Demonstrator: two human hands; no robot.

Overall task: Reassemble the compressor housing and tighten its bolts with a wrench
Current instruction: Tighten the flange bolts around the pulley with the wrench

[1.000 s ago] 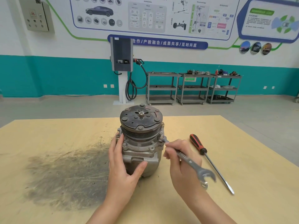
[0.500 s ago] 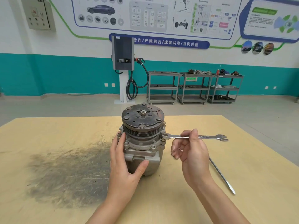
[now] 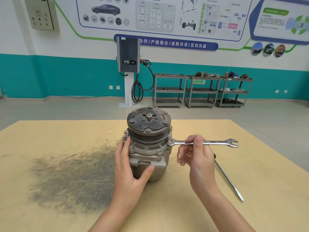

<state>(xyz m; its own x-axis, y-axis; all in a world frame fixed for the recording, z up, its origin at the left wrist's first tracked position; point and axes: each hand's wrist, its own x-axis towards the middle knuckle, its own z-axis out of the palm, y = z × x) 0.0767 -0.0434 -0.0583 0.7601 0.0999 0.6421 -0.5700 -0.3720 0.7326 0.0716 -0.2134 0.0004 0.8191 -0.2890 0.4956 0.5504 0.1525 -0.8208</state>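
A grey metal compressor [image 3: 151, 158] stands upright on the table, its dark pulley [image 3: 148, 123] on top. My left hand [image 3: 132, 166] wraps the housing's left and front side, thumb across the front. My right hand [image 3: 198, 154] pinches the shaft of a silver wrench [image 3: 217, 142]. The wrench lies level, its ring end on a bolt [image 3: 169, 141] at the housing's right flange, its open end pointing right. Other bolts [image 3: 131, 147] show along the front flange.
A screwdriver [image 3: 229, 180] lies on the wooden table [image 3: 250, 164] to the right, its handle hidden behind my right hand. A dark smudged patch [image 3: 70, 178] covers the table on the left. Shelving carts and a charger post stand far back.
The wrench swung counter-clockwise on the right flange bolt, from pointing toward me to pointing right. My right hand moved up and right with it. The left hand stayed on the housing.
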